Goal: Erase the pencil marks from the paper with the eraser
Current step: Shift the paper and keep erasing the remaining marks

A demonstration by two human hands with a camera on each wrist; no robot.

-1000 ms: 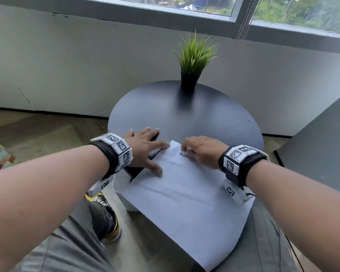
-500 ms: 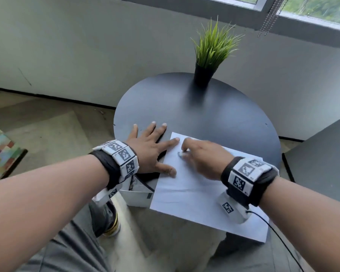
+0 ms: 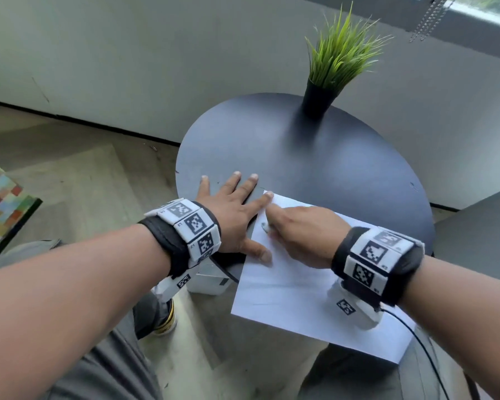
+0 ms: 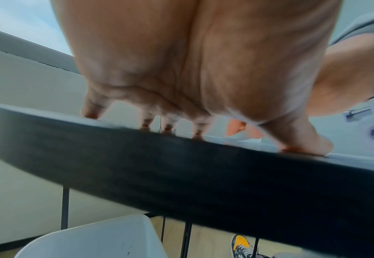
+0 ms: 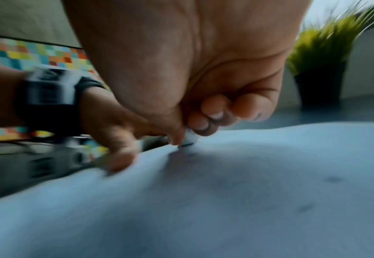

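Note:
A white sheet of paper lies on the near part of a round black table, its near edge hanging past the rim. My right hand pinches a small white eraser and presses its tip onto the paper near the far left corner. The eraser barely peeks out under the fingers in the head view. My left hand lies flat with fingers spread, thumb and forefinger on the paper's left edge, the other fingers on the table. Faint grey marks show on the paper.
A black pot of green grass stands at the table's far edge. A white bin sits under the table on the left. A cable trails from my right wrist. A colourful checked rug lies on the floor at left.
The head view has tilted down and moved closer. My right hand with the eraser has shifted slightly on the paper's far left corner. My left hand stays flat on the paper's edge.

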